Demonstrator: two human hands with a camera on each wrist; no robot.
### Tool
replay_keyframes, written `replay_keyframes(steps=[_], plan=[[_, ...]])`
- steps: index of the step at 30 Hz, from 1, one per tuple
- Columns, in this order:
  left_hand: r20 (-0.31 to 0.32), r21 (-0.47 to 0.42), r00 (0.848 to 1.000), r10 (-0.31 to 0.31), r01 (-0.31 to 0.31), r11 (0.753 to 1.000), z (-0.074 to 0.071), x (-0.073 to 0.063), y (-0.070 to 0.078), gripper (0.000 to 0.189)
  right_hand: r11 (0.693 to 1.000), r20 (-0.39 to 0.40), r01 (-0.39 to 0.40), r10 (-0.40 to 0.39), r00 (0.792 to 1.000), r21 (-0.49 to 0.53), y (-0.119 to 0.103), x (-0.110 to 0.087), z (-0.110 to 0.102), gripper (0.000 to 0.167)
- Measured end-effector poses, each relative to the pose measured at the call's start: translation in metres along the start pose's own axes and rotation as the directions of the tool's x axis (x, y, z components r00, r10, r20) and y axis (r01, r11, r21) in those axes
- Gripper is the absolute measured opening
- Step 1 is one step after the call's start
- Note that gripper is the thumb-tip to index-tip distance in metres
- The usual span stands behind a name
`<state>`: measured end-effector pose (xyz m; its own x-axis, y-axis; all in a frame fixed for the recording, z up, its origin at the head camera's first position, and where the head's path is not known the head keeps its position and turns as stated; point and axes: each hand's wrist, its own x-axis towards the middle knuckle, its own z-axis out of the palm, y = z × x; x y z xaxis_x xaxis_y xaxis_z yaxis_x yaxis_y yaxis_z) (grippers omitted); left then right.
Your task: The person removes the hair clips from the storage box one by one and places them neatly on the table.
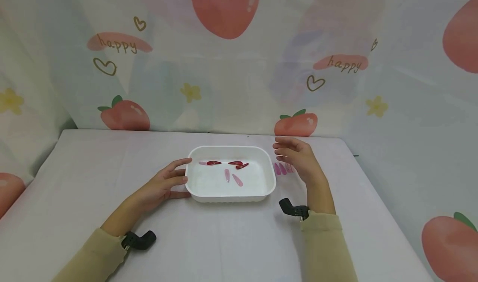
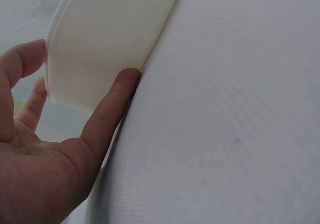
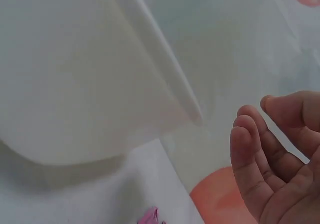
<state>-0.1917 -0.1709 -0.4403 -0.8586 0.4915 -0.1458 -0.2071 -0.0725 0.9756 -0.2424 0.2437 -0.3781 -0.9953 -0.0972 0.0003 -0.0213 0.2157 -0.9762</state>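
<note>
A white rectangular tray point(image 1: 230, 195) holds several teardrop-shaped hair clips: glossy dark red ones point(image 1: 214, 163) along the far side and pale pink ones point(image 1: 237, 180) nearer the middle. My left hand point(image 1: 164, 185) is at the tray's left end. In the left wrist view its fingertips point(image 2: 36, 54) meet the rim, while the thumb point(image 2: 112, 102) lies low along the tray's side by the table. Past the right end, my right hand point(image 1: 298, 155) is raised with nothing in it; its fingers point(image 3: 243, 146) bend loosely, apart from the thumb.
Several pink hair clips point(image 1: 280, 168) lie in a row on the white table point(image 1: 228, 236) right of the tray, partly hidden by the right hand. A printed cloth point(image 1: 231, 99) hangs behind the table's back edge.
</note>
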Motion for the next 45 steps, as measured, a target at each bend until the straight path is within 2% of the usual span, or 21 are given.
replay_keyframes(steps=[7, 12, 19, 24, 28, 32, 39, 43, 45], plan=[[-0.003, -0.002, 1.0, -0.004, 0.004, 1.0, 0.001, 0.001, 0.0, 0.064, 0.998, 0.09, 0.06, -0.06, 0.994, 0.001, -0.012, -0.002, 0.025, 0.038], [-0.002, -0.004, 1.0, -0.004, 0.004, 1.0, 0.0, 0.001, 0.0, 0.066, 0.997, 0.154, 0.074, -0.072, 0.985, -0.012, -0.016, -0.003, 0.042, 0.036], [-0.006, 0.002, 1.0, -0.004, 0.004, 1.0, 0.0, 0.001, -0.001, 0.066, 0.997, 0.225, 0.067, -0.056, 0.973, -0.045, -0.011, 0.0, 0.067, 0.036], [-0.01, 0.007, 1.0, -0.005, 0.005, 1.0, 0.0, 0.001, -0.002, 0.066, 0.998, 0.262, 0.06, -0.05, 0.964, -0.032, -0.007, 0.0, 0.08, 0.036], [-0.012, 0.007, 1.0, -0.006, 0.006, 1.0, 0.0, 0.0, -0.002, 0.065, 0.999, 0.289, 0.025, -0.017, 0.957, -0.024, -0.003, -0.001, 0.088, 0.037], [-0.011, 0.007, 1.0, -0.003, 0.004, 1.0, 0.001, -0.001, -0.001, 0.065, 0.999, 0.285, -0.004, 0.015, 0.959, -0.04, 0.0, -0.001, 0.094, 0.035], [-0.008, 0.005, 1.0, 0.001, -0.001, 1.0, 0.001, 0.0, 0.0, 0.067, 0.979, 0.225, 0.034, 0.012, 0.974, -0.2, 0.004, -0.001, 0.102, 0.033], [-0.006, 0.014, 1.0, 0.005, -0.005, 1.0, 0.001, 0.0, 0.0, 0.066, 0.94, 0.204, 0.05, 0.022, 0.979, -0.338, 0.006, 0.0, 0.105, 0.034], [-0.006, 0.019, 1.0, 0.004, -0.004, 1.0, 0.001, 0.001, 0.001, 0.066, 0.91, 0.199, 0.056, 0.03, 0.98, -0.412, 0.006, 0.0, 0.107, 0.034]])
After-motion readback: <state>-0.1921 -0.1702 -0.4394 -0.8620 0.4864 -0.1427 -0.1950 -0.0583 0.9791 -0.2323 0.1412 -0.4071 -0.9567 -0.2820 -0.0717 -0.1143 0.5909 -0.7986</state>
